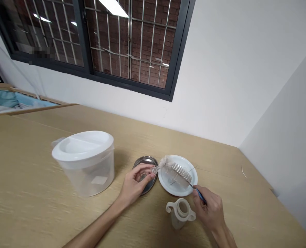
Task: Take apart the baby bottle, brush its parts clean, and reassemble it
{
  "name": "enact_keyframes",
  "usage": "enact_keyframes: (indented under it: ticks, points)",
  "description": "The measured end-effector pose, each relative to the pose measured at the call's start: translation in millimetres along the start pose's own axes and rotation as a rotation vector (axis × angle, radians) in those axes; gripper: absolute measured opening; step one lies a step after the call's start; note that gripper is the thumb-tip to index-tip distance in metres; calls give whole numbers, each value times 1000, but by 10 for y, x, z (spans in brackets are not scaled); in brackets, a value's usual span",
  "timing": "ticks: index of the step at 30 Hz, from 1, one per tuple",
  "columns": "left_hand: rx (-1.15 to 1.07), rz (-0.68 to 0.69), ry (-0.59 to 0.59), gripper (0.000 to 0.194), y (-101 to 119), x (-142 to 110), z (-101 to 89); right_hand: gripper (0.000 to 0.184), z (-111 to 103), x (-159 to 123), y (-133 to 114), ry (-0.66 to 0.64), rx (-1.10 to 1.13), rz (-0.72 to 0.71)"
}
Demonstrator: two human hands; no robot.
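left hand [136, 181]: our fingers pinch a small clear piece [155, 170], mid-frame.
right hand [209, 206]: our fingers clamp a blue-handled, white-bristled brush [180, 173], right of centre.
brush tip [164, 161]: at the piece, entry unclear; we judge work begun, unfinished.

Light is reading bright and fairly even, white wall [220, 69] going greyer toward the right edge; window [91, 44] is throwing back lamp glare, strongest strip clipping to white at top, left of centre, smaller streaks showing upper left; soft shadows are falling right of the tub [85, 168] and around the two-handled cup [178, 218]; wide view is stretching the edges; tabletop [26, 186] grain is smearing lower left, brush [180, 172] bristles looking soft, pixelated blocks covering a patch upper left
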State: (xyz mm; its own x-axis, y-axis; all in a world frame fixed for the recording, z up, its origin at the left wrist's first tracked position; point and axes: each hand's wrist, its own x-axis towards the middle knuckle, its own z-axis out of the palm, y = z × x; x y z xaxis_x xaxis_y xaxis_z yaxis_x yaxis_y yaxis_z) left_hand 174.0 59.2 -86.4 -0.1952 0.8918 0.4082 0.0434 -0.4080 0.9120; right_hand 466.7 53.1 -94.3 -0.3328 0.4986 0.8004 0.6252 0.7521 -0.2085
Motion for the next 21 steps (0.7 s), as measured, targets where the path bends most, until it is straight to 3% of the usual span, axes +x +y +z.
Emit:
enact_keyframes:
  ticks: [5,21]
  points:
    - [-5,2,0,32,12,-5,0,14,-6,33,-31,-6,-9,-50]
    - [-7,-31,14,30,76,2,1,14,-3,5,5,-9,-1,-21]
